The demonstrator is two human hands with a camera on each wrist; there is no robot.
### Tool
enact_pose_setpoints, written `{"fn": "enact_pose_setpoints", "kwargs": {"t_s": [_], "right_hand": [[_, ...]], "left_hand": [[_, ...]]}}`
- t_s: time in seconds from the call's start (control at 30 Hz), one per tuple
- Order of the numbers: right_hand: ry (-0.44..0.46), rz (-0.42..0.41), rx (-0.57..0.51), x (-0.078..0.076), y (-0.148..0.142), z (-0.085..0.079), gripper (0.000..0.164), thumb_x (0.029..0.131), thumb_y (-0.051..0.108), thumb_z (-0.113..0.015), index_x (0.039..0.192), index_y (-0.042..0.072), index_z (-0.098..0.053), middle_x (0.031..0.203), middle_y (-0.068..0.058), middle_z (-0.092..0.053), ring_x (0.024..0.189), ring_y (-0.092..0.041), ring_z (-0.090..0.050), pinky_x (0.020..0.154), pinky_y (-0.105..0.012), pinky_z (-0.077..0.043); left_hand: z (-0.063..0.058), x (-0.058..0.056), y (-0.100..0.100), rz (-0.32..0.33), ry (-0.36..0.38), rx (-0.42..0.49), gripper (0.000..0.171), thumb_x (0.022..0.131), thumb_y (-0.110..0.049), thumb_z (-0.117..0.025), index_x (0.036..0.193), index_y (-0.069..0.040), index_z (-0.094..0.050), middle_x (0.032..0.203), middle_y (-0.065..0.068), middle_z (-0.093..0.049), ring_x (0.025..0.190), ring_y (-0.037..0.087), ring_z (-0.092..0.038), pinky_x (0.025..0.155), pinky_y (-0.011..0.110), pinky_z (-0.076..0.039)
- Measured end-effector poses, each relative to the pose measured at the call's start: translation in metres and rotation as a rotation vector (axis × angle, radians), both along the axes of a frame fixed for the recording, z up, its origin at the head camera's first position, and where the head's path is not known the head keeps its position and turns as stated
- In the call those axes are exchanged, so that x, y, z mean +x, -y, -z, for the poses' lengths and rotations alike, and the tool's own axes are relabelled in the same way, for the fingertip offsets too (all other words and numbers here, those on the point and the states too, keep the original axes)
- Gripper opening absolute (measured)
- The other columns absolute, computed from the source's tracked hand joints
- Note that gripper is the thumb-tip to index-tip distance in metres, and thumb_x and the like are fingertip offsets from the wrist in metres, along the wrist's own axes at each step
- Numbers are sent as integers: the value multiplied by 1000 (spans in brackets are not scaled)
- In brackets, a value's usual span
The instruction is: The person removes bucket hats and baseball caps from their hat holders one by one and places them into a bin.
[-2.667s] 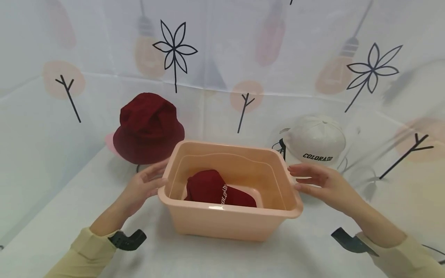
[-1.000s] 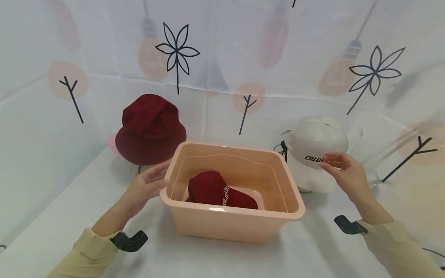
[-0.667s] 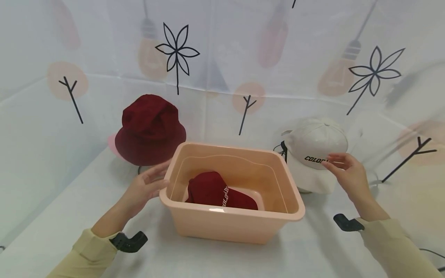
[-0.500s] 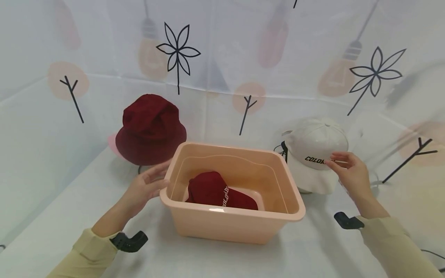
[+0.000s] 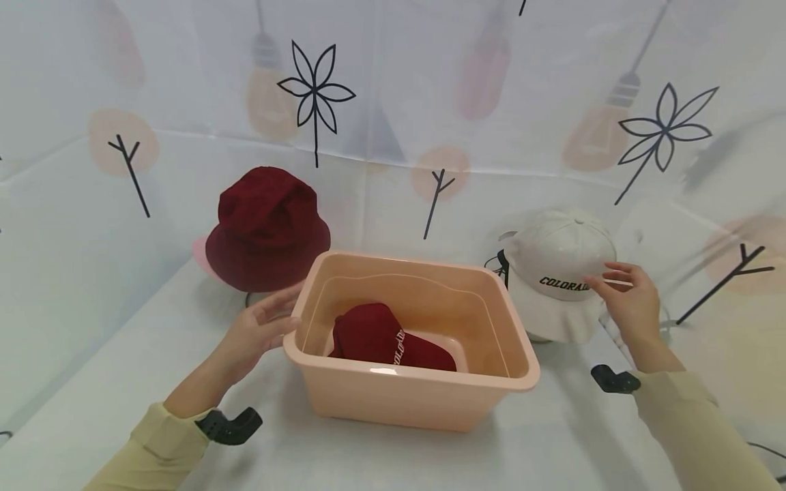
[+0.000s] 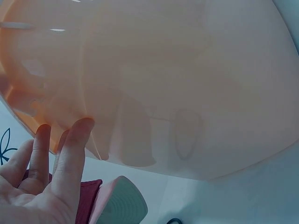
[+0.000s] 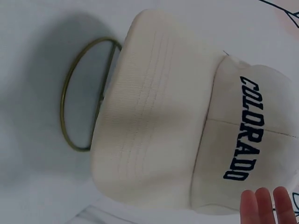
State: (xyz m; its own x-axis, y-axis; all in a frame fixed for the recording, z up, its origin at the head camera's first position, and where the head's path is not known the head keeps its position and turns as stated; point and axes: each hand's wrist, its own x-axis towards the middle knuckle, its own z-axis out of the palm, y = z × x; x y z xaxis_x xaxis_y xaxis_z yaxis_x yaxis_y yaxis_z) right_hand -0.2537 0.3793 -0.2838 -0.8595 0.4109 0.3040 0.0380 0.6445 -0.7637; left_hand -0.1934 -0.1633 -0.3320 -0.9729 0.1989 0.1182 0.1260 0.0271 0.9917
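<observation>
Nearer, the left hand (image 5: 254,334) touches the peach basin (image 5: 393,395)'s left side, fingers loosely spread, a red cap (image 5: 365,334) inside. The right hand (image 5: 636,303) has left the basin's right rim, so work shifts to the white cap (image 5: 561,249), far right: fingers apart, just beside its right side, contact hard to tell.

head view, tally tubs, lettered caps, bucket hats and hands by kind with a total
Tubs: 1 (peach tub)
Lettered caps: 2 (red cap, white cap)
Bucket hats: 1 (dark red hat)
Hands: 2 (left hand, right hand)
Total: 6
Uncounted: pink piece mostly hidden behind the dark red hat, kind unclear
</observation>
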Motion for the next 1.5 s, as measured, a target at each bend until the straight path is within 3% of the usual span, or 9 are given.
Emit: {"fn": "enact_pose_setpoints", "kwargs": {"t_s": [0.23, 0.43, 0.57, 0.7, 0.9, 1.07, 1.23, 1.33, 1.5], "right_hand": [[16, 40, -53, -9, -7, -3, 71, 81, 42, -69, 135, 5, -40, 110, 3, -46, 82, 0, -41, 62, -12, -40], [42, 28, -55, -18, -16, -6, 80, 79, 45, -69, 140, 6, -34, 116, -1, -43, 98, -18, -43, 65, -17, -39], [57, -38, -58, -23, -23, -9, 85, 80, 42, -69, 144, 6, -26, 126, -14, -38, 106, -27, -41, 64, -15, -39], [74, -146, -71, -27, -30, -13, 90, 82, 38, -69, 147, 4, -15, 138, -26, -25, 104, -24, -42, 63, -8, -42], [109, -253, -100, -34, -37, -17, 90, 86, 32, -66, 149, 6, -7, 143, -32, -14, 110, -29, -42, 64, -10, -46], [142, -279, -96, -39, -39, -20, 89, 86, 34, -65, 149, 7, -7, 146, -33, -7, 108, -33, -41, 64, -12, -47], [169, -278, -132, -41, -39, -19, 92, 85, 39, -65, 148, 5, -8, 147, -32, -4, 118, -43, -33, 64, -17, -50], [171, -275, -176, -42, -40, -19, 89, 84, 41, -65, 147, 6, -12, 148, -32, -2, 123, -48, -27, 74, -26, -53], [162, -270, -274, -46, -43, -18, 72, 83, 44, -63, 138, 17, -24, 149, -29, 2, 128, -49, -20, 87, -47, -40]], "left_hand": [[1, -1, 1, 0, -3, 3, 60, 89, -17, -63, 143, -13, -38, 136, 17, -43, 123, 33, -41, 90, 49, -45], [1, -1, 1, 0, -13, -2, 60, 89, -17, -63, 143, -13, -38, 137, 17, -42, 124, 33, -40, 90, 49, -45], [1, -1, 1, -2, -17, -4, 59, 89, -16, -62, 143, -13, -38, 138, 16, -42, 124, 34, -40, 89, 49, -45], [0, 0, 1, -3, -15, 0, 59, 89, -16, -62, 143, -13, -38, 138, 17, -42, 124, 33, -40, 89, 49, -45], [0, 0, 1, -2, -10, 3, 59, 89, -16, -63, 143, -13, -38, 137, 17, -42, 124, 33, -41, 90, 49, -45], [-1, 1, 0, -3, -12, 6, 59, 89, -16, -63, 143, -13, -38, 137, 17, -42, 124, 34, -41, 89, 49, -45], [0, 1, -1, -3, -7, 9, 60, 89, -17, -63, 143, -13, -38, 137, 17, -42, 124, 34, -41, 89, 49, -46], [0, 0, -1, 0, 0, 18, 60, 88, -17, -63, 143, -12, -38, 137, 17, -42, 124, 33, -41, 89, 49, -45], [-1, 0, -1, 3, 3, 23, 60, 88, -16, -63, 143, -12, -38, 138, 17, -42, 123, 32, -41, 90, 48, -45]]}}
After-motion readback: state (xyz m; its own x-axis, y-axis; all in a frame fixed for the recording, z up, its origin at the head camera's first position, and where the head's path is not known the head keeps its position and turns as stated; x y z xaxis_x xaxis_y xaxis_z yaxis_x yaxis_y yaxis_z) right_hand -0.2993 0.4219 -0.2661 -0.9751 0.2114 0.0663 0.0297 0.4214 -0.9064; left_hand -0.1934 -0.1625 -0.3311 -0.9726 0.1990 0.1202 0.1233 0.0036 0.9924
